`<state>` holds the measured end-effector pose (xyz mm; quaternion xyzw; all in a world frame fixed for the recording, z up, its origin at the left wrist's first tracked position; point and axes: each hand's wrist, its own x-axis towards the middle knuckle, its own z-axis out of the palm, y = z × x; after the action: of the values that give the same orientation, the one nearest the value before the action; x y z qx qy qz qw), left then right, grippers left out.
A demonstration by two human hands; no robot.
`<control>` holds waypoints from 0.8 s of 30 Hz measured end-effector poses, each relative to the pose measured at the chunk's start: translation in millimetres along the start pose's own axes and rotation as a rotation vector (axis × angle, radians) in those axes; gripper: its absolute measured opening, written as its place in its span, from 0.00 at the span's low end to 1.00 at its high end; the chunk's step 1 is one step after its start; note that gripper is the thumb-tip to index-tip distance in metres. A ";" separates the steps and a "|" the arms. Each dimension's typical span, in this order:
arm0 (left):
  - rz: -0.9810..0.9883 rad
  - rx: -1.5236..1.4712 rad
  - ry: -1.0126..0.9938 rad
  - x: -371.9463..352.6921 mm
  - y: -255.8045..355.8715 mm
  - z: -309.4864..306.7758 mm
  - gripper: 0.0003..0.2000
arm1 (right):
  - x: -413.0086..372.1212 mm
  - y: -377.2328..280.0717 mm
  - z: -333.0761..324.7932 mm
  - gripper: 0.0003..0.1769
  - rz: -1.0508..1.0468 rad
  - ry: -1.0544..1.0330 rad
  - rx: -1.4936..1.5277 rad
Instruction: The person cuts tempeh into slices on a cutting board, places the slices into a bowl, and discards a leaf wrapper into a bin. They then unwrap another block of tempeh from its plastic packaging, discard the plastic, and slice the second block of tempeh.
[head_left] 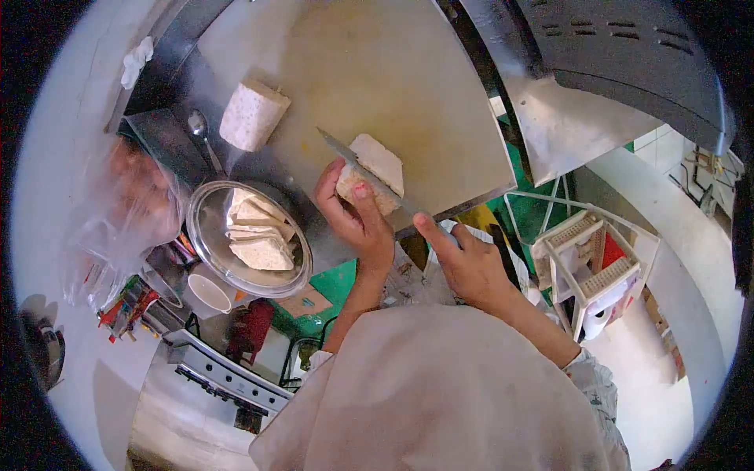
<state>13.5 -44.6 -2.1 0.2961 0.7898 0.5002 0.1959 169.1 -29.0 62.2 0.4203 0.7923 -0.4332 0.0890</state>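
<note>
Your left hand (357, 220) curls over the near side of the block (381, 161), thumb and fingers clamped on it so it cannot slide on the board (377, 71). Your right hand (471, 267) is closed round the knife (345, 151), with the index finger laid out straight toward the spine to steady the blade. The edge sits in the block, partway along it. The block lies near the board's front edge, close to you. Left of it, the bowl (194, 224) of slices stands within easy reach of the left hand. A bigger chunk (253, 115) lies farther back, by a spoon (200, 129). The knife handle is buried in your palm. The blade's middle is hard to follow against the block, and the bag (126, 212) at the far left is a blur.
</note>
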 end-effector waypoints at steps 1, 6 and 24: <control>0.041 0.033 0.007 0.6 0.1 0.6 0.20 | 0.6 -0.3 -0.7 0.39 0.014 -0.017 0.002; 0.034 0.001 -0.004 -1.0 -4.3 0.4 0.20 | 4.3 1.4 2.2 0.39 0.004 0.015 -0.009; 0.026 -0.119 -0.003 0.0 -5.1 1.5 0.19 | 19.6 10.2 19.9 0.40 -0.040 0.160 -0.056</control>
<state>13.0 -45.2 -7.4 0.2950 0.7543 0.5484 0.2080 159.9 -29.8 33.9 0.4348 0.8170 -0.3777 0.0286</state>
